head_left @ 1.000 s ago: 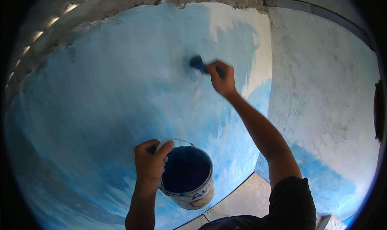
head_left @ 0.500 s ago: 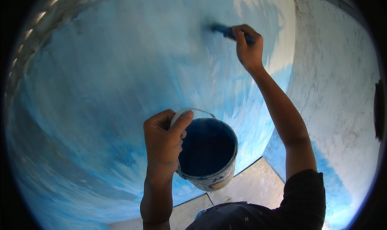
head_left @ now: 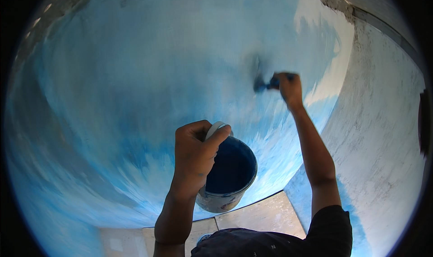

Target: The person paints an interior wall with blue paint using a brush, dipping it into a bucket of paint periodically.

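My left hand (head_left: 196, 155) is closed round the pale handle of a paint bucket (head_left: 221, 204), which hangs in front of my body. Dark blue paint (head_left: 231, 167) shows inside it, and its outside is splashed with dried colour. Up and to the right, my right hand (head_left: 288, 89) grips the blue handle of a paintbrush (head_left: 274, 82). The bristles, smeared by motion, are against the wall (head_left: 149, 67), which carries streaks of light and mid blue. A cream patch (head_left: 328, 79) borders the blue at the wall's right side.
A grey, mottled side wall (head_left: 383, 94) meets the painted wall at the right, with blue along its lower part. Below lies a pale tiled floor (head_left: 261, 214). The rim of a light-blue round container (head_left: 204, 237) peeks out beside my dark shirt.
My right hand has brought the brush downward and slightly right across the wall. The view has shifted, and the bucket stays held in my left hand.
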The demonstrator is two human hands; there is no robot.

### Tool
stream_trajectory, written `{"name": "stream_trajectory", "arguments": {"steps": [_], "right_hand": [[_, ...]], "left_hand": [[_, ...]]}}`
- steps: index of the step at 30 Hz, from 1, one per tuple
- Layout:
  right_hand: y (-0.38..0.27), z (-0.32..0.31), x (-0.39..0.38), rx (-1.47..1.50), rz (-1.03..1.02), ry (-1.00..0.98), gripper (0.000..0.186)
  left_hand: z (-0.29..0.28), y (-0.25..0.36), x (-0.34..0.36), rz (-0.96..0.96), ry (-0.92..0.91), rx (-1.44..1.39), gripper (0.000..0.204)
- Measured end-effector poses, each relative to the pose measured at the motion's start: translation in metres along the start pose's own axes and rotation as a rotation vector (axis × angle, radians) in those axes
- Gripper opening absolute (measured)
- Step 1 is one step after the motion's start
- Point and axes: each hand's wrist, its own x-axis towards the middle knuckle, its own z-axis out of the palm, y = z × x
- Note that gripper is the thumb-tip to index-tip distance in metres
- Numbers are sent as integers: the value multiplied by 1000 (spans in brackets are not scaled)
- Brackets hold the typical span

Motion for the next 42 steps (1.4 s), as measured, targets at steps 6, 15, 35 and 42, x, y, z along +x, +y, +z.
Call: {"name": "stream_trajectory", "arguments": {"steps": [6, 15, 35, 42], "right_hand": [[-10, 12, -24, -20, -878, 184, 14], [11, 2, -69, -190, 30, -73, 27], [-6, 26, -66, -262, 28, -57, 26], [-73, 35, -18, 126, -684, 214, 10]], "left_hand": [[1, -42, -10, -79, 29, -116, 29], [1, -7, 1, -105, -52, -185, 32], [5, -2, 0, -298, 27, -84, 31], [12, -4, 3, -297, 27, -6, 31]]}}
